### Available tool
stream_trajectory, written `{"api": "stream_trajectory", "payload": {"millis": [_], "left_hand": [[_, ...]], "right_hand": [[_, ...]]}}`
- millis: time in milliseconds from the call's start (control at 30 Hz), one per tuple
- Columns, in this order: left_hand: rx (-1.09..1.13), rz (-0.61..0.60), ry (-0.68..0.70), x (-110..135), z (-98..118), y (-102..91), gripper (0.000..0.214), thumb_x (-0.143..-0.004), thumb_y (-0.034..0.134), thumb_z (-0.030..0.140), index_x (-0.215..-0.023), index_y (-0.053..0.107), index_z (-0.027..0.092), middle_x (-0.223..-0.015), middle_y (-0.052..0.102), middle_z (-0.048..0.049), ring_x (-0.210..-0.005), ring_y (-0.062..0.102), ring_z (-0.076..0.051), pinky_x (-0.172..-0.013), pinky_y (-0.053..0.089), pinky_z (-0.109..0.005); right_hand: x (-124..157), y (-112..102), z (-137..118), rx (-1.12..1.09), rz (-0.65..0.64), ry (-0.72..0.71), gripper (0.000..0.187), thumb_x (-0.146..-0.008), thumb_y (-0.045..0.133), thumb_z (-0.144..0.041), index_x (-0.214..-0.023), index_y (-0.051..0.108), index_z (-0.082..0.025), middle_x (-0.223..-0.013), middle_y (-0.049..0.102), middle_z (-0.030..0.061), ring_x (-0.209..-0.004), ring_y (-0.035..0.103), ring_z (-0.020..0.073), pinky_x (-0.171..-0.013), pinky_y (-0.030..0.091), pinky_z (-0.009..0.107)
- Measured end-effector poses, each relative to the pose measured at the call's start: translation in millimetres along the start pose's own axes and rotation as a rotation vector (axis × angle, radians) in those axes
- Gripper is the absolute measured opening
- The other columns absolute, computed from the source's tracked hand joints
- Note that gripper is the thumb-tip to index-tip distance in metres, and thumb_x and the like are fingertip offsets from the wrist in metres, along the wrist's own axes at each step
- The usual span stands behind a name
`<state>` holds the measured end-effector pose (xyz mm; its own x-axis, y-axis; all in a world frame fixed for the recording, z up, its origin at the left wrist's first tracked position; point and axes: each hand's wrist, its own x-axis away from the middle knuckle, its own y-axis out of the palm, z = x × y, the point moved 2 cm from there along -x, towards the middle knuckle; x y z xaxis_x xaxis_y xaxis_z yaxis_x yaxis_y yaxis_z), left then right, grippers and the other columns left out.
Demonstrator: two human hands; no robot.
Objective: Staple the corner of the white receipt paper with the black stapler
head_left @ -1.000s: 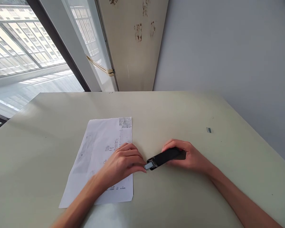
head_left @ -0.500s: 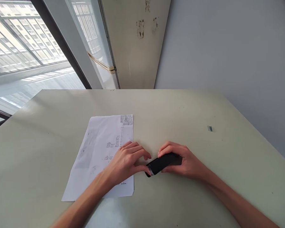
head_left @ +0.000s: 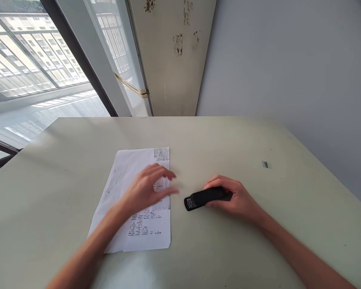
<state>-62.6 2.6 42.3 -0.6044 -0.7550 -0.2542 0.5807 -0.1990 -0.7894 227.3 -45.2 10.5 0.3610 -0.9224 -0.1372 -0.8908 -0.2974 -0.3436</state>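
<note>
A black stapler (head_left: 209, 197) lies low over the table, its front end pointing left. My right hand (head_left: 225, 192) grips its rear part, thumb on the near side and fingers on the far side. My left hand (head_left: 152, 184), slightly blurred, hovers over the printed paper sheets (head_left: 150, 239) with thumb and fingers apart and nothing between them. Part of the paper's print is hidden beneath that hand. A gap separates the left fingertips from the stapler.
The pale table (head_left: 228, 253) stretches to the grey wall (head_left: 289, 60). On its right side lies a small row of staples or similar metallic strip (head_left: 265, 164). Behind stand a worn cabinet side (head_left: 174, 80) with a gold handle (head_left: 130, 86) and a window (head_left: 33, 52).
My left hand has let go of the stapler's front end and moved left and up over the paper. The stapler has turned a little flatter in my right hand.
</note>
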Motion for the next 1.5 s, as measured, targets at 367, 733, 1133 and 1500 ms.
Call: {"api": "stream_trajectory", "payload": {"millis": [367, 733, 1133, 1500], "left_hand": [[-0.512, 0.228, -0.448, -19.0, -117.2, -37.7, 0.044, -0.101, 0.044, 0.061, -0.100, 0.061, 0.020, -0.110, 0.059, -0.0151, -0.117, 0.051, -0.037, -0.106, 0.041, -0.057], [-0.335, 0.136, -0.324, -10.4, -77.2, -12.5, 0.042, -0.103, 0.045, 0.064, -0.090, 0.048, 0.024, -0.092, 0.066, -0.0045, -0.092, 0.060, -0.025, -0.104, 0.040, -0.048], [-0.302, 0.090, -0.214, -10.1, -47.0, 8.7, 0.044, -0.106, 0.043, 0.059, -0.081, 0.051, 0.023, -0.087, 0.062, -0.0028, -0.087, 0.057, -0.023, -0.100, 0.040, -0.046], [-0.319, 0.240, -0.306, 0.8, -22.0, 33.8, 0.033, -0.106, 0.050, 0.054, -0.105, 0.056, 0.022, -0.107, 0.063, -0.0085, -0.105, 0.057, -0.029, -0.103, 0.043, -0.052]], "right_hand": [[-1.2, -11.1, 4.7, 0.040, 0.128, 0.139, 0.026, -0.082, 0.087, -0.044, -0.097, 0.073, -0.029, -0.099, 0.074, 0.0014, -0.086, 0.064, 0.0207, -0.072, 0.051, 0.032], [-1.0, -10.4, 6.3, 0.067, 0.119, 0.160, 0.025, -0.084, 0.084, -0.045, -0.098, 0.072, -0.028, -0.098, 0.073, 0.0013, -0.084, 0.063, 0.0203, -0.071, 0.049, 0.032], [0.1, -8.1, 3.2, 0.092, 0.133, 0.132, 0.025, -0.086, 0.083, -0.047, -0.099, 0.071, -0.029, -0.093, 0.070, 0.0004, -0.079, 0.060, 0.0194, -0.069, 0.048, 0.032], [0.3, -5.1, -0.3, 0.226, 0.182, 0.125, 0.032, -0.088, 0.078, -0.056, -0.102, 0.072, -0.029, -0.096, 0.074, 0.0014, -0.082, 0.066, 0.0211, -0.073, 0.054, 0.034]]}}
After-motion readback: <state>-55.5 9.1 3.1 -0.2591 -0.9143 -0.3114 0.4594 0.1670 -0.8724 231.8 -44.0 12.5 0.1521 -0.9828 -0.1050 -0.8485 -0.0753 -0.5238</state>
